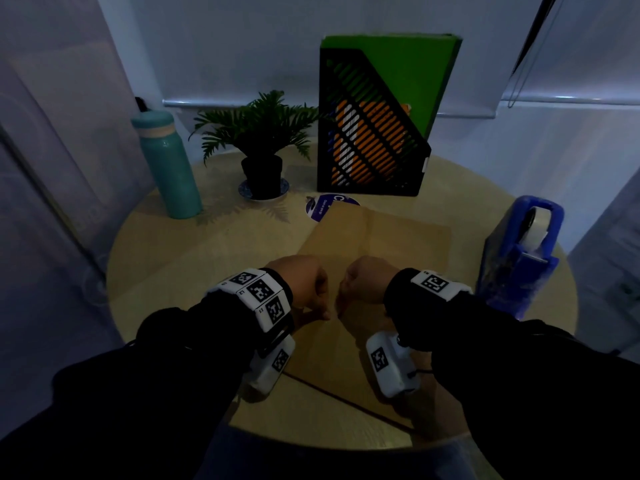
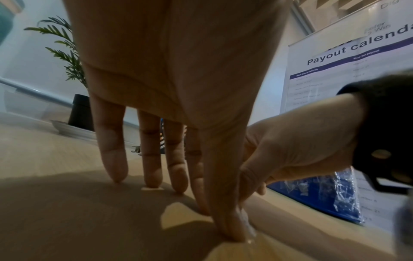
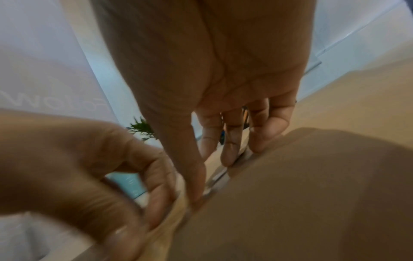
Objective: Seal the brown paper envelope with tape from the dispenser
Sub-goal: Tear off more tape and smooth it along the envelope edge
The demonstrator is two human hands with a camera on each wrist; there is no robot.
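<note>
The brown paper envelope (image 1: pixel 381 237) lies flat in the middle of the round table (image 1: pixel 194 258). Both hands are on its near half, thumbs almost meeting. My left hand (image 1: pixel 306 285) stands on straight fingers (image 2: pixel 154 167), and its thumb presses a clear strip of tape (image 2: pixel 247 227) onto the paper (image 2: pixel 89 220). My right hand (image 1: pixel 367 282) does the same beside it, fingertips (image 3: pixel 230 150) and thumb down along the shiny tape strip (image 3: pixel 218 178). The blue tape dispenser (image 1: pixel 523 251) with its white roll stands at the table's right edge, apart from both hands.
A teal bottle (image 1: pixel 166 164), a potted plant (image 1: pixel 259 133) on a saucer and a black file holder (image 1: pixel 370 133) with a green folder stand along the back. A round printed disc (image 1: pixel 329 206) lies under the envelope's far corner. A thin dark cable (image 1: pixel 346 400) crosses the near table.
</note>
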